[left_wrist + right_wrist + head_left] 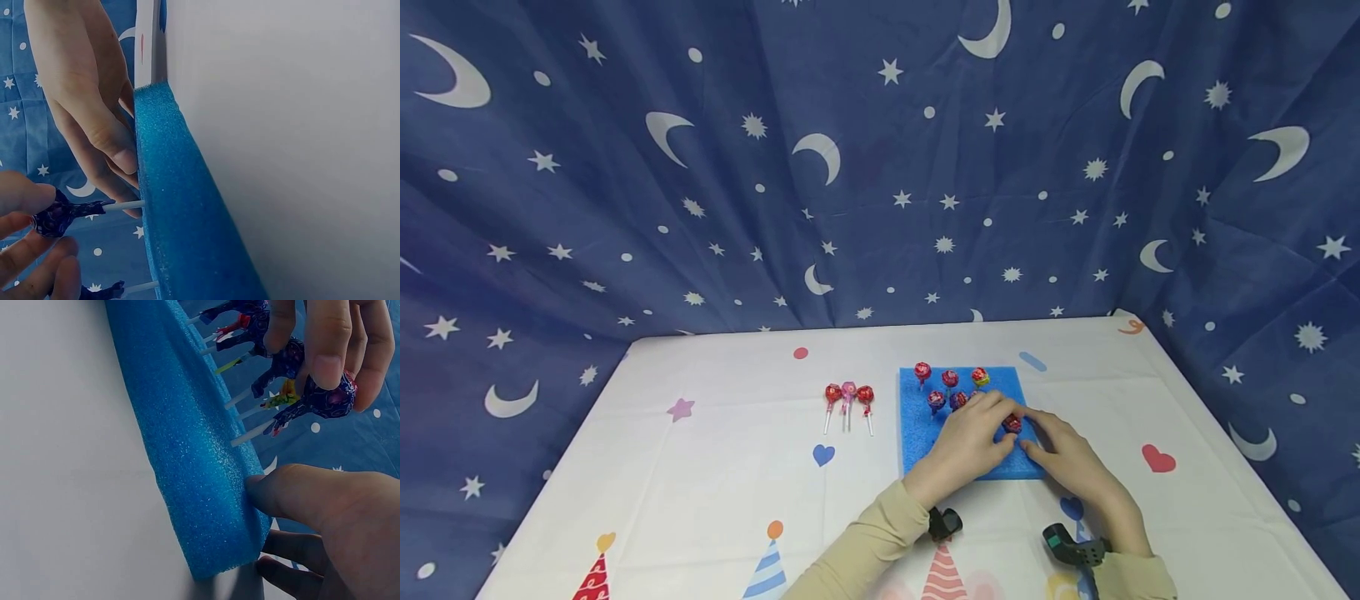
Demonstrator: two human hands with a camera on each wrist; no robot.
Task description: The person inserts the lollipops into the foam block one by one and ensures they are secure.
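Observation:
A blue foam block lies on the white table. Several wrapped lollipops stand in the block on their sticks. My left hand pinches the head of a dark-wrapped lollipop near the block's right front. In the left wrist view its stick enters the foam while my fingers hold the lollipop head. My right hand rests on the block's right front part. In the right wrist view its thumb presses the foam edge.
Three loose lollipops lie side by side on the table left of the block. The tablecloth carries printed hearts, stars and party hats. A blue curtain with moons and stars hangs behind and at both sides.

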